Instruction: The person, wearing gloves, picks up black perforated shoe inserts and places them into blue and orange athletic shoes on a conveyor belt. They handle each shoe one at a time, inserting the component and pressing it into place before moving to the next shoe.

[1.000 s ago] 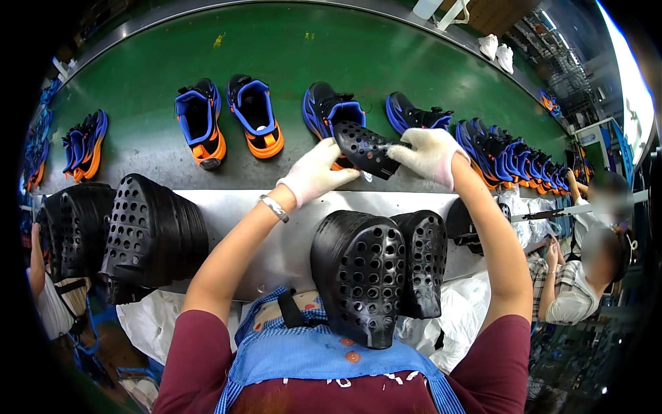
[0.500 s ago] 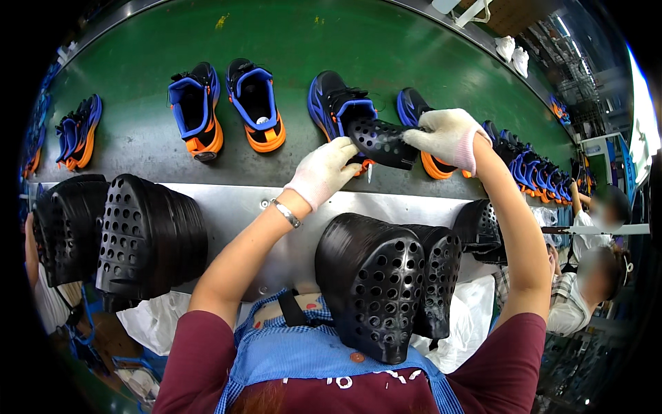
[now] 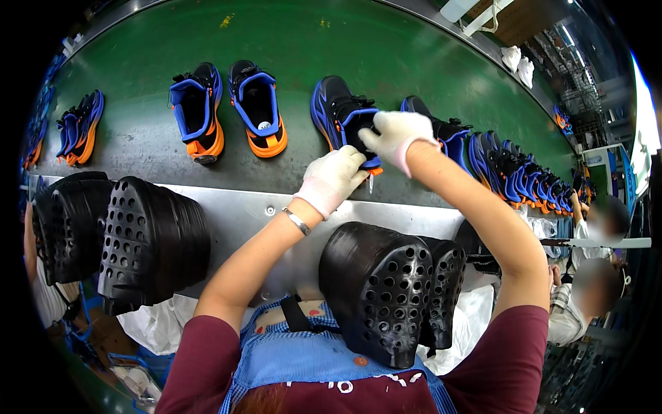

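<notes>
Both my hands wear white knit gloves and meet at a black, blue and orange sneaker point(image 3: 331, 103) on the green work surface. My left hand point(image 3: 332, 176) is closed on its heel end, by an orange pull tab. Over the shoe's collar, my right hand point(image 3: 400, 134) has curled fingers at the opening; what they hold is hidden. A perforated black plastic shoe insert is not visible now. In front of my chest, a nested stack of such inserts point(image 3: 376, 293) has a second stack point(image 3: 445, 293) beside it. Just right of the sneaker stands another sneaker point(image 3: 420, 107).
A sneaker pair point(image 3: 196, 114) stands to the left, with another pair point(image 3: 83, 127) farther left. Several sneakers point(image 3: 517, 172) line up at right. More insert stacks point(image 3: 155, 234) sit on the metal ledge point(image 3: 269, 228). Another person point(image 3: 586, 297) is at the right.
The perforated insert held between my hands is out of sight now. My right hand has moved left, over the sneaker's opening; my left hand has stayed by its heel.
</notes>
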Motion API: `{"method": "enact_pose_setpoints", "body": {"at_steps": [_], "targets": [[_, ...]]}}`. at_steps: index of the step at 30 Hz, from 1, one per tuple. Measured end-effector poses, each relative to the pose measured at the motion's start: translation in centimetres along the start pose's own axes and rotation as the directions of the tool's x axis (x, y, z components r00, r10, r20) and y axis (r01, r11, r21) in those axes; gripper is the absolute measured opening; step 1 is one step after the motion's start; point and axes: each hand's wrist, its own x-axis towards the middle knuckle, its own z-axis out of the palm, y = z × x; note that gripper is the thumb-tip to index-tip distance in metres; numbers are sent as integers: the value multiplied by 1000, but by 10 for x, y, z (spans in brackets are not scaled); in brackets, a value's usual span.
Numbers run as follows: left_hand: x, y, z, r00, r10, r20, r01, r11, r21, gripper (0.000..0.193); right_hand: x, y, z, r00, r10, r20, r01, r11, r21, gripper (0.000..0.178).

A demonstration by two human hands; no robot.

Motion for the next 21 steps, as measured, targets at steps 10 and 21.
{"method": "enact_pose_setpoints", "body": {"at_steps": [10,21], "targets": [[42,-9,3,896,-197,397,190,980,57,36,31,-9,22,978,-35,204,63,989,-133,39],[49,-8,3,844,-217,491,126,969,211,36,74,-16,31,994,-82,77,87,994,-63,30]]}}
